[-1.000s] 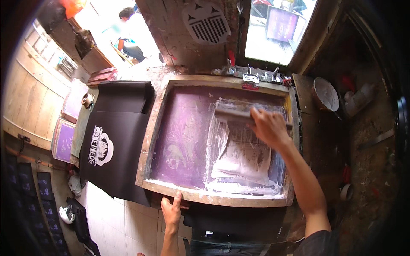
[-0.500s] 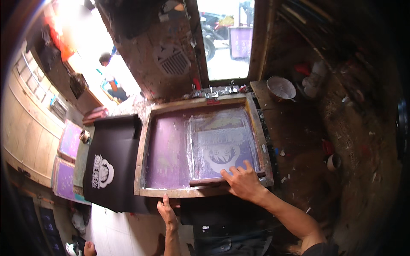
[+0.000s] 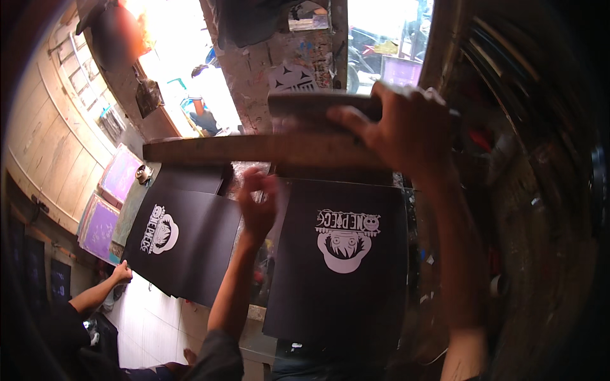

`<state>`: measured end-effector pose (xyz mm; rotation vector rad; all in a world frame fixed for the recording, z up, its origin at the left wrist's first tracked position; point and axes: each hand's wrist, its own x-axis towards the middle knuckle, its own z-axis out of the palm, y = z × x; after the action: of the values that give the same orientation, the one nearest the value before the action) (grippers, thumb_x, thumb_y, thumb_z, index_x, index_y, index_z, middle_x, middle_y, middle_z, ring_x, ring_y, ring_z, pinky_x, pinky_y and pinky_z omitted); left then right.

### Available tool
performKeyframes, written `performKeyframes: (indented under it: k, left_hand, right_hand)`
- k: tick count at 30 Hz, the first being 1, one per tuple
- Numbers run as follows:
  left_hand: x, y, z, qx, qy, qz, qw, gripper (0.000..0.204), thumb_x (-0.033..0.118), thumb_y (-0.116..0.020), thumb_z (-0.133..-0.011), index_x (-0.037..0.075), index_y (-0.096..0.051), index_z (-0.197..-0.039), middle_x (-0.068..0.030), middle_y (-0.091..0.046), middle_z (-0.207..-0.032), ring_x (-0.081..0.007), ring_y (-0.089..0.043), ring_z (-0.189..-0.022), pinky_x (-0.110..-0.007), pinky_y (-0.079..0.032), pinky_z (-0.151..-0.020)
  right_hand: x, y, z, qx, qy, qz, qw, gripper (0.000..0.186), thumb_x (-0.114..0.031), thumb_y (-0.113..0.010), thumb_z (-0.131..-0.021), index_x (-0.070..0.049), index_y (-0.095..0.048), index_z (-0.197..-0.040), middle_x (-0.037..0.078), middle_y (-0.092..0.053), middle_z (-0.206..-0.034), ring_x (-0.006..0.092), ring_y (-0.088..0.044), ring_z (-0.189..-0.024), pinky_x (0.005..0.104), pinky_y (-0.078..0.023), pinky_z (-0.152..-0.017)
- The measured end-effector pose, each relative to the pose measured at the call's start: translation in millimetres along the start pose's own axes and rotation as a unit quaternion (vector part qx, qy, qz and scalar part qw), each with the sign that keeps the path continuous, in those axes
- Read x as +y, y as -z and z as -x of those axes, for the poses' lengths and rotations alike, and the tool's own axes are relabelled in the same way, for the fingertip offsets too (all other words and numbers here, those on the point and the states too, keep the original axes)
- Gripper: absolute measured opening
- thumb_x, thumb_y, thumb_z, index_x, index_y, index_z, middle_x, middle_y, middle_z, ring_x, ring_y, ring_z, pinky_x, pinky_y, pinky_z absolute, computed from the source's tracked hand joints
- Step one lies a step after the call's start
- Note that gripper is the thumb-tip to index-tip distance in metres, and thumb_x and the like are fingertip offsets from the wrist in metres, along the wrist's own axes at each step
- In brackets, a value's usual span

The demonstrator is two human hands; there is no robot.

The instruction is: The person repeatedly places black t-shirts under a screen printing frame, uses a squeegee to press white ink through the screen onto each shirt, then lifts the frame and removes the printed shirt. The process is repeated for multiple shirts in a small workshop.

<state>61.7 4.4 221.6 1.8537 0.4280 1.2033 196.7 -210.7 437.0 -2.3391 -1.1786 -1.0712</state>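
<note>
One wooden screen frame (image 3: 254, 149) is tipped up on edge across the middle of the view, toward 12 o'clock. The right hand (image 3: 406, 130) grips a squeegee (image 3: 318, 105) against the frame's top edge, fingers wrapped over its wooden handle; the blade is hard to make out. The left hand (image 3: 259, 206) is raised just under the frame at about 11 o'clock from centre, fingers loosely curled, the thumb near the fingertips, pinching nothing that can be seen.

Two black shirts show white prints: one (image 3: 343, 260) lies flat below the frame at 5 o'clock, another (image 3: 184, 244) at 9 o'clock. Another person's hand (image 3: 121, 273) touches that second shirt's lower corner. Two purple screens (image 3: 108, 203) lean at 9 o'clock, partly cut off.
</note>
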Motion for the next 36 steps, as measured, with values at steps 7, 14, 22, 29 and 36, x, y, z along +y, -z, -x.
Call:
performKeyframes:
  k: [7, 14, 22, 29, 36]
  left_hand:
    - [-170.2, -72.7, 18.9, -0.206, -0.015, -0.370, 0.906, 0.039, 0.019, -0.059, -0.098, 0.009, -0.060, -0.135, -0.0190, -0.043, -0.156, -0.0364, -0.039, -0.145, -0.052, -0.030, -0.118]
    - [-160.7, -85.2, 18.7, -0.148, -0.198, -0.396, 0.884, 0.032, 0.010, -0.058, -0.090, 0.010, -0.069, -0.119, -0.0146, -0.048, -0.154, -0.0346, -0.039, -0.146, -0.054, -0.030, -0.119]
    - [-160.4, -86.5, 21.7, -0.123, -0.262, -0.546, 0.786, 0.044, 0.017, -0.054, -0.091, -0.005, -0.067, -0.127, -0.0176, -0.044, -0.157, -0.0314, -0.033, -0.150, -0.061, -0.024, -0.121]
    - [-131.7, -79.8, 6.4, -0.232, -0.095, -0.396, 0.883, 0.027, 0.017, -0.059, -0.093, 0.002, -0.067, -0.114, -0.0207, -0.061, -0.137, -0.0335, -0.053, -0.134, -0.055, -0.038, -0.114]
    - [-103.4, 99.4, 0.5, 0.160, -0.023, -0.137, 0.977, 0.021, 0.017, -0.067, -0.094, -0.001, -0.065, -0.106, -0.0240, -0.070, -0.095, -0.0378, -0.069, -0.084, -0.047, -0.052, -0.072]
  right_hand:
    - [16.3, -17.1, -44.2, -0.060, -0.032, -0.099, 0.993, 0.069, -0.067, -0.071, -0.083, 0.002, -0.073, -0.089, 0.023, -0.073, -0.085, 0.0356, -0.074, -0.085, 0.0447, -0.056, -0.080]
    - [32.0, -17.4, -74.1, -0.082, -0.036, -0.112, 0.990, 0.071, -0.068, -0.071, -0.083, 0.003, -0.070, -0.078, 0.021, -0.067, -0.071, 0.0316, -0.065, -0.066, 0.0425, -0.050, -0.071]
    - [28.2, -24.8, -73.2, -0.085, -0.042, -0.092, 0.991, 0.075, -0.065, -0.070, -0.086, 0.009, -0.068, -0.092, 0.029, -0.068, -0.088, 0.0378, -0.068, -0.082, 0.0448, -0.049, -0.077]
    - [27.5, -22.1, -70.8, -0.086, -0.058, -0.041, 0.994, 0.078, -0.067, -0.069, -0.085, 0.007, -0.071, -0.111, 0.028, -0.071, -0.106, 0.0409, -0.069, -0.104, 0.0457, -0.051, -0.092]
    - [31.0, -38.3, -77.9, -0.121, -0.105, -0.051, 0.986, 0.081, -0.064, -0.071, -0.087, 0.005, -0.063, -0.127, 0.027, -0.065, -0.126, 0.0392, -0.061, -0.122, 0.0448, -0.047, -0.104]
